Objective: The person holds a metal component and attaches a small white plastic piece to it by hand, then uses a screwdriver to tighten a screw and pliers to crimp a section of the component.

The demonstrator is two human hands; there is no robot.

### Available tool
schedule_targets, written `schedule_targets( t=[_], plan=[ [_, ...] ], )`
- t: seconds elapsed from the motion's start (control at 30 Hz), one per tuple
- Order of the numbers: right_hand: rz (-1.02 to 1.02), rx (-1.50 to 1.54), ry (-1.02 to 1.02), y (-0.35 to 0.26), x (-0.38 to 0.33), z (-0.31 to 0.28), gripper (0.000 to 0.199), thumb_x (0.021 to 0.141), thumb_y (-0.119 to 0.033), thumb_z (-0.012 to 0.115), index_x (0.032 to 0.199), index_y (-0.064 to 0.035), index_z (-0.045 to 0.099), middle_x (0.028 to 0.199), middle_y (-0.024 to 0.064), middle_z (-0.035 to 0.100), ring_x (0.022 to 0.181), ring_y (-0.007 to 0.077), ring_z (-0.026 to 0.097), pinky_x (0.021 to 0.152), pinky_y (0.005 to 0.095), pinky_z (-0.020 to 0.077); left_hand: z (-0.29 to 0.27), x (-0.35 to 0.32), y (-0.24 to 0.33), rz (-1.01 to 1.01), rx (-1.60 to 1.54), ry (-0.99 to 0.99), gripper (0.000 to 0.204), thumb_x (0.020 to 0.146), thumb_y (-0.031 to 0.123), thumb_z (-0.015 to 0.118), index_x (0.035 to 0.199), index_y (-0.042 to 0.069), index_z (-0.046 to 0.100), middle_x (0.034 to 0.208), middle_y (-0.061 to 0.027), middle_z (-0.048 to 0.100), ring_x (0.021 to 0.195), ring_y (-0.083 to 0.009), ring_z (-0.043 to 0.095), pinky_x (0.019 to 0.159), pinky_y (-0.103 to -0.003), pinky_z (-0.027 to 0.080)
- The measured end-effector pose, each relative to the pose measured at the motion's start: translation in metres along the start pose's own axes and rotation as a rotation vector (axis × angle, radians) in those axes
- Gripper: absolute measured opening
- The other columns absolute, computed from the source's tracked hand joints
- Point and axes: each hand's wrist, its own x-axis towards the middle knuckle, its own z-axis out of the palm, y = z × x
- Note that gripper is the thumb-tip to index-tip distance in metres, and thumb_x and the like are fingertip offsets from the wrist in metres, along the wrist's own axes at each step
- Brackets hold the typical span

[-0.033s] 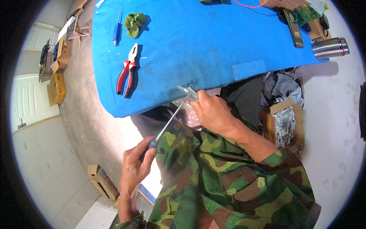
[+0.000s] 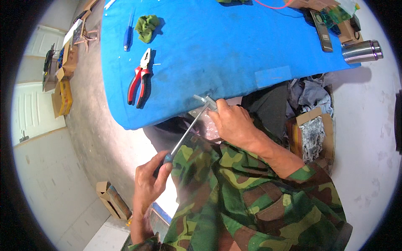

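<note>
My left hand (image 2: 148, 178) is closed round the dark blue handle of a screwdriver (image 2: 183, 139). Its long metal shaft slants up and to the right, and the tip meets a small grey metal part (image 2: 205, 100). That part is pinched in my right hand (image 2: 234, 124) at the near edge of the blue-covered table (image 2: 201, 50); its exact kind is too small to make out. On the table to the left lie red-and-black pliers (image 2: 140, 79), jaws pointing away. Beyond them are a blue-handled screwdriver (image 2: 127, 38) and a crumpled green cloth (image 2: 146, 28).
A steel flask (image 2: 362, 52) stands at the table's right edge, near a dark phone-like slab (image 2: 321, 31). Below on the right, a cardboard box (image 2: 312, 136) holds silvery scraps. More cartons (image 2: 113, 201) stand on the floor at left. A red wire (image 2: 274, 7) crosses the far edge.
</note>
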Motion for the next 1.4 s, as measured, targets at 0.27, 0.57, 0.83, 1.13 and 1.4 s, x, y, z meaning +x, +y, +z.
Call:
schedule_targets(
  t=[0.27, 0.57, 0.83, 1.13, 1.4],
  plan=[
    [-0.003, 0.048, 0.044, 0.002, 0.001, 0.004, 0.033, 0.103, -0.029, 0.064, 0.097, 0.0031, 0.056, 0.071, 0.0274, 0.067, 0.070, 0.0518, 0.066, 0.064, 0.0611, 0.0502, -0.003, -0.006, 0.008, 0.199, 0.209, 0.131, 0.032, 0.098, 0.012, 0.075, 0.128, 0.002, 0.069, 0.089, -0.0146, 0.074, 0.074, -0.0205, 0.070, 0.066, -0.034, 0.054],
    [0.008, 0.006, 0.024, 0.000, 0.000, -0.001, 0.033, 0.102, -0.030, 0.065, 0.098, 0.0019, 0.057, 0.072, 0.0272, 0.067, 0.071, 0.0512, 0.067, 0.067, 0.0616, 0.0510, -0.005, -0.010, 0.022, 0.107, 0.285, 0.096, 0.034, 0.097, 0.011, 0.075, 0.130, 0.004, 0.068, 0.093, -0.0182, 0.075, 0.079, -0.0264, 0.073, 0.068, -0.038, 0.057],
    [-0.048, -0.007, 0.003, 0.000, 0.003, 0.000, 0.032, 0.102, -0.026, 0.065, 0.096, 0.0031, 0.055, 0.067, 0.0282, 0.065, 0.067, 0.0506, 0.067, 0.062, 0.0601, 0.0520, -0.011, -0.009, 0.041, 0.063, 0.438, 0.070, 0.036, 0.096, 0.010, 0.072, 0.131, 0.005, 0.067, 0.090, -0.0192, 0.072, 0.073, -0.0308, 0.073, 0.065, -0.041, 0.057],
    [-0.106, -0.062, 0.022, 0.003, 0.003, 0.000, 0.031, 0.102, -0.024, 0.066, 0.094, 0.0034, 0.054, 0.062, 0.0255, 0.063, 0.060, 0.0467, 0.067, 0.056, 0.0555, 0.0537, -0.012, -0.003, 0.034, 0.060, 0.490, -0.016, 0.036, 0.097, 0.011, 0.071, 0.132, 0.006, 0.065, 0.091, -0.0189, 0.073, 0.067, -0.0322, 0.071, 0.063, -0.045, 0.056],
    [-0.147, -0.123, 0.042, 0.002, 0.002, -0.001, 0.029, 0.101, -0.022, 0.067, 0.094, 0.0036, 0.054, 0.062, 0.0244, 0.064, 0.059, 0.0444, 0.068, 0.053, 0.0533, 0.0530, -0.012, 0.004, 0.016, 0.091, 0.147, -0.014, 0.029, 0.105, 0.023, 0.065, 0.122, 0.000, 0.069, 0.075, -0.0103, 0.065, 0.064, -0.0164, 0.065, 0.059, -0.034, 0.051]
  ],
)
